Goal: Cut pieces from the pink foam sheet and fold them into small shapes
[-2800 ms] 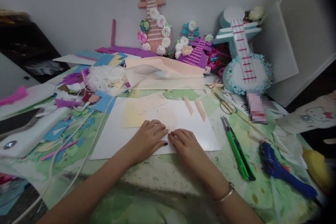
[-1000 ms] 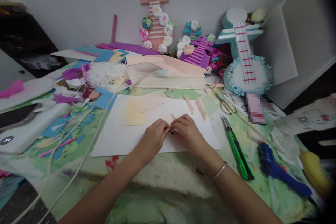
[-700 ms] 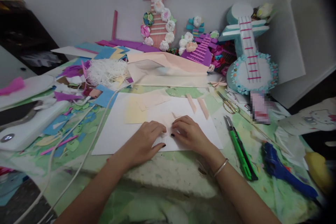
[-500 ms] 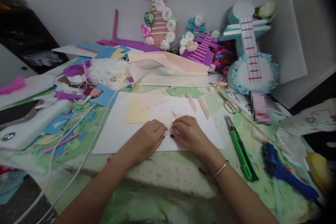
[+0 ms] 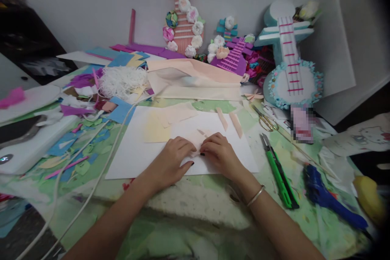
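A sheet of white paper (image 5: 128, 156) lies flat on the table in front of me. My left hand (image 5: 175, 160) rests on it with the fingertips bent down at a small pale peach paper piece (image 5: 195, 154) and the thumb stretched apart. Thumb and fingers of my right hand (image 5: 219, 156) pinch that piece from the other side. The fingers hide most of it. Just beyond them a pale peach scrap with a raised tip (image 5: 202, 133) shows. Two folded peach strips (image 5: 235, 125) and a cream paper square (image 5: 157, 128) lie on the white sheet.
Right of the sheet lie a green box cutter (image 5: 278, 174) with its blade out, gold-handled scissors (image 5: 267, 122) and a blue glue gun (image 5: 330, 201). A white cable (image 5: 105, 170) crosses on the left near paper scraps and a power bank (image 5: 36, 142). Decorated paper instruments (image 5: 294, 75) stand behind.
My left thumb has spread away from its fingers. The right fingertips have drawn together on the peach paper piece between my hands. The view has shifted slightly.
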`<state>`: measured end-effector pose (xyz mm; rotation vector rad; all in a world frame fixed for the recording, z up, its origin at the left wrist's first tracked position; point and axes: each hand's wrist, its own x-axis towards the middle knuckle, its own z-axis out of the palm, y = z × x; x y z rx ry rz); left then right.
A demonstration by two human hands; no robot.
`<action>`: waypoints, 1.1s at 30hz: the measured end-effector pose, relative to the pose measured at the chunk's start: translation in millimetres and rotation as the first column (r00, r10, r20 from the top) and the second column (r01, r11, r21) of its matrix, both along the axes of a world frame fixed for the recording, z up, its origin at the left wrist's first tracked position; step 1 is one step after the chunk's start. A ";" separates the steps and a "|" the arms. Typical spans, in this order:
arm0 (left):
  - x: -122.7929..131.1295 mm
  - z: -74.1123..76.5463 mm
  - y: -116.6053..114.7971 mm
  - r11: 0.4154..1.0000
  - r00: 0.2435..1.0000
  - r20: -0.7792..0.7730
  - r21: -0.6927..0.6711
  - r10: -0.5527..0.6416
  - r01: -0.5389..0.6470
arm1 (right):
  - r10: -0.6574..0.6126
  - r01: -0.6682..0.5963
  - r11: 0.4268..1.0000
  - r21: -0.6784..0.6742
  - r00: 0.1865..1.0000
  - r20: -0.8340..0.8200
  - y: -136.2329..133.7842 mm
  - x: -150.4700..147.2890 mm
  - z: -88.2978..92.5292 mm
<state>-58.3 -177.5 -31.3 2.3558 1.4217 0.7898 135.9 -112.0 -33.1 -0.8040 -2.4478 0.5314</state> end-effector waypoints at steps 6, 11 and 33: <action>3.8 -5.7 -1.4 0.999 1.000 -0.002 0.031 -0.006 0.006 | -0.028 0.032 0.998 -0.053 0.997 0.077 -0.2 1.2 0.2; 2.3 -10.7 -5.0 0.999 0.993 0.110 0.010 0.032 -0.034 | -0.054 0.060 0.996 -0.070 0.995 0.084 -0.7 -2.5 -2.1; 9.3 -15.1 -4.5 0.987 0.973 0.171 -0.006 0.157 -0.158 | 0.082 -0.082 0.995 -0.051 0.997 -0.003 -8.2 -5.3 0.5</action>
